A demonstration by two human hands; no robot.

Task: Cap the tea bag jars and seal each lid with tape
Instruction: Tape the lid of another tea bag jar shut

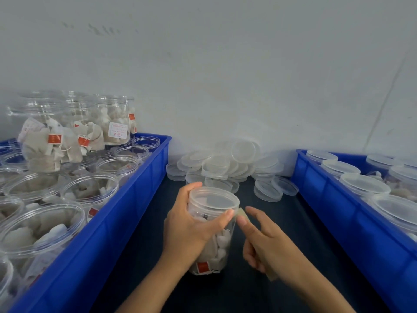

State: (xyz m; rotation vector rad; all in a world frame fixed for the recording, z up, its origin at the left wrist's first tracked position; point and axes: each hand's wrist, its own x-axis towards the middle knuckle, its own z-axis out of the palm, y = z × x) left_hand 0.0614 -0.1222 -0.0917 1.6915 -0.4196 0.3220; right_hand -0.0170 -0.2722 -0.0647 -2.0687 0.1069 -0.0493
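A clear plastic jar [220,249] full of tea bags stands on the dark table between two crates, with a translucent lid [213,198] on its mouth. My left hand [189,231] grips the jar from the left, its thumb lying across the front just under the lid rim. My right hand [261,236] pinches a strip of yellowish tape [244,214] whose end touches the lid's right edge. More of the tape [272,273] sticks out below that hand. A heap of loose lids [228,164] lies behind the jar against the wall.
A blue crate [126,213] on the left holds several open jars of tea bags, with more jars [74,129] stacked on top at the back. A blue crate [352,213] on the right holds several lidded jars. A white wall stands close behind.
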